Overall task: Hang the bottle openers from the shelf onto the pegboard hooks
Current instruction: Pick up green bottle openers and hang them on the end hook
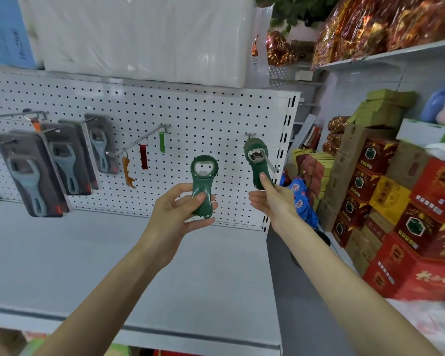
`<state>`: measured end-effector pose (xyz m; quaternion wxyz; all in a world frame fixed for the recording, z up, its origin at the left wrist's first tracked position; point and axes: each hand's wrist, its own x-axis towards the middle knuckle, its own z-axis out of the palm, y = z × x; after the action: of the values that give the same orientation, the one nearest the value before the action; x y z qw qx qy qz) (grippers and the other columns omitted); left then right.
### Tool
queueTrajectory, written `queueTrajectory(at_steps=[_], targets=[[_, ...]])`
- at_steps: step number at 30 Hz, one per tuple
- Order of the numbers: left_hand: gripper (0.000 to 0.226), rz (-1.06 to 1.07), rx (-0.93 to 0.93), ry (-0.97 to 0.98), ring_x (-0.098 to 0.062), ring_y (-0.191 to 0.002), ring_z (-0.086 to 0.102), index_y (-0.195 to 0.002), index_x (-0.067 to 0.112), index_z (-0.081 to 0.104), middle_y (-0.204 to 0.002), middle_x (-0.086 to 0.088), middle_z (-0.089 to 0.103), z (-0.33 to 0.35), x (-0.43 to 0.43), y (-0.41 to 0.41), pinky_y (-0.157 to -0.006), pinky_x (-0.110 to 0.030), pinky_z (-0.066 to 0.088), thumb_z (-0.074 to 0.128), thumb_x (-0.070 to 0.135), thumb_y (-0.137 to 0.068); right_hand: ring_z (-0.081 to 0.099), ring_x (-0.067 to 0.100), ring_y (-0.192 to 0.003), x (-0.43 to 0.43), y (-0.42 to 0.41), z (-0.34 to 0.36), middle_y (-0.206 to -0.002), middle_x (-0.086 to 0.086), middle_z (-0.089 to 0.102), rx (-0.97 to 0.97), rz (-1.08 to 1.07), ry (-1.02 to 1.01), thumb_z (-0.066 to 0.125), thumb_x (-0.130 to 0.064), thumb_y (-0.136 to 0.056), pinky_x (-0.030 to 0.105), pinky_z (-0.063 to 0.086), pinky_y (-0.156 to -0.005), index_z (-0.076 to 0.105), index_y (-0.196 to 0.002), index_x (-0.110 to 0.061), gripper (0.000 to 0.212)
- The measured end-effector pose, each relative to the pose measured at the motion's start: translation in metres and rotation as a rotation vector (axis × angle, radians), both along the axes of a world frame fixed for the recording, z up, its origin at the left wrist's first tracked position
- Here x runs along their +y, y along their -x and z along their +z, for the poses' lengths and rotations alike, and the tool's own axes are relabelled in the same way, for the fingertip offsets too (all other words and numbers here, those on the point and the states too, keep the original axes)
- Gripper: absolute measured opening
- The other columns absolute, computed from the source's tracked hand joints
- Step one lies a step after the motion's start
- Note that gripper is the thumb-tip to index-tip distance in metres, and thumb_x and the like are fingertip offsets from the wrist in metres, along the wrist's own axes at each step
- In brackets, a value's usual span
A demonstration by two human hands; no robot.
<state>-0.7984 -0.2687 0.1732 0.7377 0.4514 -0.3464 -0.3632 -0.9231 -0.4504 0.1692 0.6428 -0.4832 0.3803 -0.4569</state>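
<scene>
**Two green bottle openers held up at the pegboard**

A first bottle opener (203,181), dark green, is held upright in front of the pegboard (203,116), low on its right half and clear of any hook. It is taken at the handle by the left hand (176,211). The grip is closed round it, with the thumb laid across the front and the fingers curled behind and beneath. Its round head, with the opening, is pointed upward.

A second bottle opener (257,160), of the same green, is seen nearer the pegboard's right edge. Its head is threaded over a metal hook (274,166) that juts out from the pegboard, with the rod passed through the opening. Its handle is pinched by the right hand (270,199), thumb on the front and fingers behind. That grip is narrow and holds the handle's lower part.

Toward the pegboard's middle, a long hook (139,140) is hung with three small openers (144,156) in orange, red and green. On the pegboard's left part, packaged openers (34,176) with blue-grey handles are hung on further hooks. Below the pegboard a grey shelf (100,265) is spread. Above the pegboard a white wrapped bundle (139,34) is stacked, and to its right red boxes (427,214) are piled
</scene>
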Motion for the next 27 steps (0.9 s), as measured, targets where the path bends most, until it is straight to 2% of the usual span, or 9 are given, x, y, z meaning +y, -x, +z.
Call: queueTrajectory(at_steps=[3, 10, 17, 22, 25, 27], targets=[[0.021, 0.002, 0.007, 0.011, -0.021, -0.090, 0.072, -0.110, 0.001, 0.060, -0.094, -0.013, 0.074, 0.003, 0.000, -0.002, -0.063, -0.026, 0.057, 0.059, 0.010, -0.091, 0.067, 0.013, -0.048, -0.007, -0.003, 0.002, -0.056, 0.008, 0.069, 0.012, -0.020, 0.006, 0.068, -0.033, -0.087, 0.020, 0.052, -0.045, 0.061, -0.082, -0.006, 0.028], [0.018, 0.002, 0.003, 0.027, -0.023, -0.091, 0.072, -0.109, 0.003, 0.061, -0.095, -0.013, 0.074, 0.001, 0.003, -0.006, -0.065, -0.027, 0.057, 0.058, 0.008, -0.092, 0.071, 0.014, -0.056, -0.012, -0.006, 0.000, -0.059, 0.009, 0.071, -0.039, 0.026, -0.042, 0.068, -0.028, -0.088, 0.019, 0.053, -0.049, 0.061, -0.085, -0.001, 0.028], [0.024, -0.052, -0.051, 0.029, -0.028, -0.095, 0.071, -0.113, 0.004, 0.061, -0.102, -0.017, 0.072, -0.002, 0.007, 0.000, -0.070, -0.031, 0.058, 0.056, -0.003, -0.090, 0.071, 0.014, -0.059, -0.006, -0.004, -0.004, -0.061, 0.008, 0.072, -0.039, 0.060, -0.099, 0.066, -0.029, -0.089, 0.020, 0.053, -0.049, 0.062, -0.086, 0.002, 0.032], [0.017, -0.068, -0.076, 0.030, -0.026, -0.096, 0.071, -0.107, -0.003, 0.062, -0.101, -0.017, 0.072, -0.006, 0.008, 0.010, -0.072, -0.030, 0.058, 0.056, -0.001, -0.091, 0.073, 0.013, -0.065, 0.006, 0.013, -0.010, -0.067, 0.008, 0.074, -0.054, 0.133, -0.174, 0.068, -0.030, -0.087, 0.021, 0.054, -0.050, 0.063, -0.089, 0.001, 0.031], [0.013, -0.083, -0.065, 0.021, -0.025, -0.095, 0.071, -0.101, -0.006, 0.062, -0.098, -0.020, 0.072, -0.009, 0.007, 0.020, -0.072, -0.028, 0.057, 0.056, 0.001, -0.091, 0.073, 0.013, -0.069, 0.022, 0.029, -0.013, -0.075, 0.006, 0.075, 0.030, 0.205, -0.112, 0.066, -0.034, -0.088, 0.020, 0.054, -0.053, 0.067, -0.091, -0.003, 0.032], [0.009, -0.103, -0.064, 0.019, -0.025, -0.094, 0.071, -0.094, -0.004, 0.062, -0.097, -0.020, 0.072, -0.011, 0.005, 0.028, -0.072, -0.027, 0.057, 0.056, 0.002, -0.092, 0.073, 0.012, -0.075, 0.034, 0.042, -0.011, -0.084, 0.001, 0.076, 0.111, 0.263, 0.009, 0.062, -0.040, -0.089, 0.019, 0.054, -0.057, 0.070, -0.094, -0.009, 0.032]])
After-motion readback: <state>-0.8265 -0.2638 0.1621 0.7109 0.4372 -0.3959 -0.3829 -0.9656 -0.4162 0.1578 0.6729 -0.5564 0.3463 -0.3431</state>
